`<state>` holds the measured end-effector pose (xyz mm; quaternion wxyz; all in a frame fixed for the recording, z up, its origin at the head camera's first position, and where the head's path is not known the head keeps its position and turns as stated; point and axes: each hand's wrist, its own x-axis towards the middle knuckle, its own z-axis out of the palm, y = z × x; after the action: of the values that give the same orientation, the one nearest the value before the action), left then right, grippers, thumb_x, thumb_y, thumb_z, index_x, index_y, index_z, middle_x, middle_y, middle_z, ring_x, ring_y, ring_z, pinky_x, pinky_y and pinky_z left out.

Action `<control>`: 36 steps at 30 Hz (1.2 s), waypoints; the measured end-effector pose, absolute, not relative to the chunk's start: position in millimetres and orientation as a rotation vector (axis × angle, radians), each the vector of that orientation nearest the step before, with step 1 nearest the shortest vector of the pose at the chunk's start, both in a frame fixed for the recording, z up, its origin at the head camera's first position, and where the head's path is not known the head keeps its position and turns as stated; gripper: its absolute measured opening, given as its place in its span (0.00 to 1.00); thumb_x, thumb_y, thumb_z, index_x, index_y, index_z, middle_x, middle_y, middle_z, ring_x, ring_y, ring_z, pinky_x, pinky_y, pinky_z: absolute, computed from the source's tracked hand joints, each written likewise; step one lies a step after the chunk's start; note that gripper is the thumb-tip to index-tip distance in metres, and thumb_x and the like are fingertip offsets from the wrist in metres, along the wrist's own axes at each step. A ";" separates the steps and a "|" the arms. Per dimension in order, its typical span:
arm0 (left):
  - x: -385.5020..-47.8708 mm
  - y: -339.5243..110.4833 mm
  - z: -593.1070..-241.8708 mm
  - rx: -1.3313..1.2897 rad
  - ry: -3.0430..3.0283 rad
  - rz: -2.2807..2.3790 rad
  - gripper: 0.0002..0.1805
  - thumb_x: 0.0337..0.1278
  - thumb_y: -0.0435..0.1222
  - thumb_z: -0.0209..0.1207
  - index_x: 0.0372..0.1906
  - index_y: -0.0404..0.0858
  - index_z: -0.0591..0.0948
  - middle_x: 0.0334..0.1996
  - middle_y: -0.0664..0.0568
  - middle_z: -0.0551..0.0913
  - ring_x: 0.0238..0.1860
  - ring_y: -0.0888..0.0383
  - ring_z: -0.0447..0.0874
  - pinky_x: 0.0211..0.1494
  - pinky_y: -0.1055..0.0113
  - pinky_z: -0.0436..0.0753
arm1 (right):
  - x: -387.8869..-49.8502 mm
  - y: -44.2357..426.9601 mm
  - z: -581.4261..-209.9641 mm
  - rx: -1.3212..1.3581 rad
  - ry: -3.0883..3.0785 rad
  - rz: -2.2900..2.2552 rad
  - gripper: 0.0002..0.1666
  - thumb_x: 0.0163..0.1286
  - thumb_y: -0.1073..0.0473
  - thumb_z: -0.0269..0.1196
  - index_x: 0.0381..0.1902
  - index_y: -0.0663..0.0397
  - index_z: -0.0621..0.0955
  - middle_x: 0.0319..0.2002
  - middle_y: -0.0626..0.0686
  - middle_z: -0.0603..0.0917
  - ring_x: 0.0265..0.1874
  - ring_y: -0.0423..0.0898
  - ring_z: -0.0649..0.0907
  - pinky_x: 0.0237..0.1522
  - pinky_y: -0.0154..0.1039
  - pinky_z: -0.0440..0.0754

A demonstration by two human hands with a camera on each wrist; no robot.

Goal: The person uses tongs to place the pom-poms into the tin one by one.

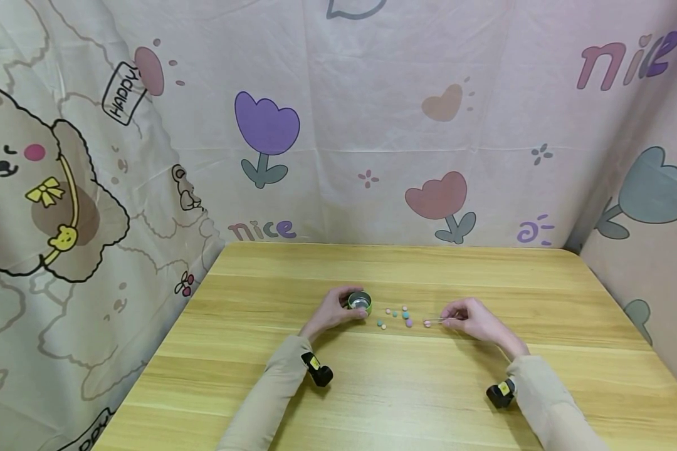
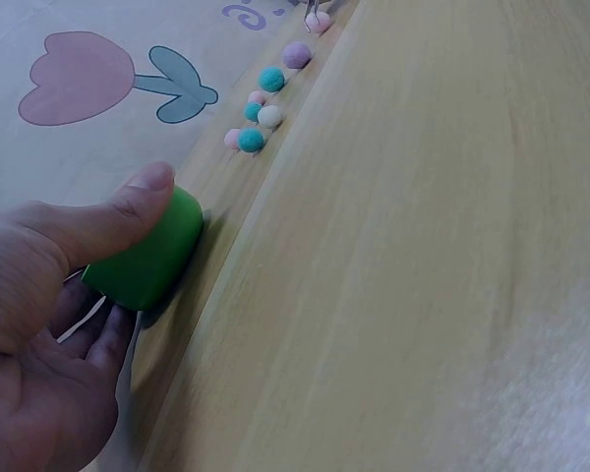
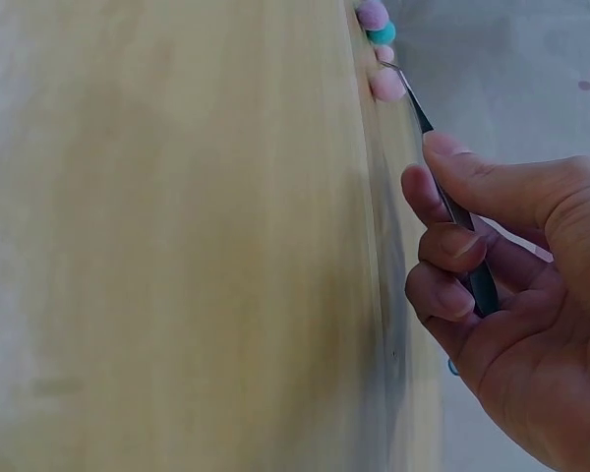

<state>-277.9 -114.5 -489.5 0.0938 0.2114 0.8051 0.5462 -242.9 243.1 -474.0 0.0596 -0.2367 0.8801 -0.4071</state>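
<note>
My left hand (image 1: 338, 307) holds a small round green tin (image 2: 167, 258) on the table, thumb on the near side and fingers around the far side. In the head view the tin's open top shows a shiny metal inside. My right hand (image 1: 474, 318) grips slim dark tweezers (image 3: 452, 202) between thumb and fingers. The tweezers' tips are at a pink pom-pom (image 3: 387, 85); whether they pinch it I cannot tell. Between the hands lie several small pom-poms, among them a purple one (image 1: 409, 323), a teal one (image 2: 271, 80) and a white one (image 2: 270, 116).
The wooden table (image 1: 406, 388) runs back to a printed cloth (image 1: 361, 94) hanging behind it. More printed cloth hangs at the left and right sides. A black device is strapped on each wrist.
</note>
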 end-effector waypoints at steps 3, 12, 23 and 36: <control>-273.7 -114.6 -481.0 0.643 2.378 1.601 0.34 0.57 0.27 0.68 0.67 0.21 0.69 0.62 0.25 0.75 0.63 0.30 0.76 0.71 0.40 0.73 | -242.5 243.5 -474.1 -0.723 2.659 -1.242 0.04 0.65 0.66 0.67 0.37 0.63 0.85 0.29 0.54 0.86 0.23 0.31 0.73 0.25 0.27 0.73; -257.0 -114.8 -454.2 0.666 2.382 1.599 0.33 0.57 0.27 0.68 0.65 0.19 0.70 0.60 0.24 0.76 0.62 0.30 0.77 0.70 0.41 0.75 | -240.7 243.5 -473.5 -0.734 2.655 -1.277 0.04 0.65 0.66 0.67 0.36 0.63 0.86 0.27 0.55 0.85 0.22 0.30 0.71 0.23 0.26 0.71; -257.4 -114.1 -453.6 0.654 2.357 1.606 0.33 0.57 0.27 0.68 0.66 0.20 0.70 0.61 0.24 0.76 0.63 0.30 0.76 0.71 0.40 0.73 | -242.0 244.4 -477.2 -0.690 2.716 -1.245 0.03 0.66 0.65 0.67 0.36 0.59 0.86 0.28 0.52 0.86 0.23 0.31 0.73 0.24 0.28 0.73; -257.7 -113.5 -454.8 0.649 2.350 1.621 0.33 0.57 0.27 0.68 0.66 0.20 0.70 0.61 0.25 0.76 0.63 0.31 0.76 0.72 0.42 0.73 | -243.0 238.2 -470.7 -0.652 2.752 -1.233 0.05 0.67 0.64 0.67 0.38 0.60 0.87 0.31 0.53 0.87 0.25 0.33 0.75 0.27 0.29 0.76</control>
<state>-257.7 -113.5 -454.8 0.1066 0.2205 0.7982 0.5504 -243.0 238.2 -470.7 0.0282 -0.2113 0.8916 -0.3996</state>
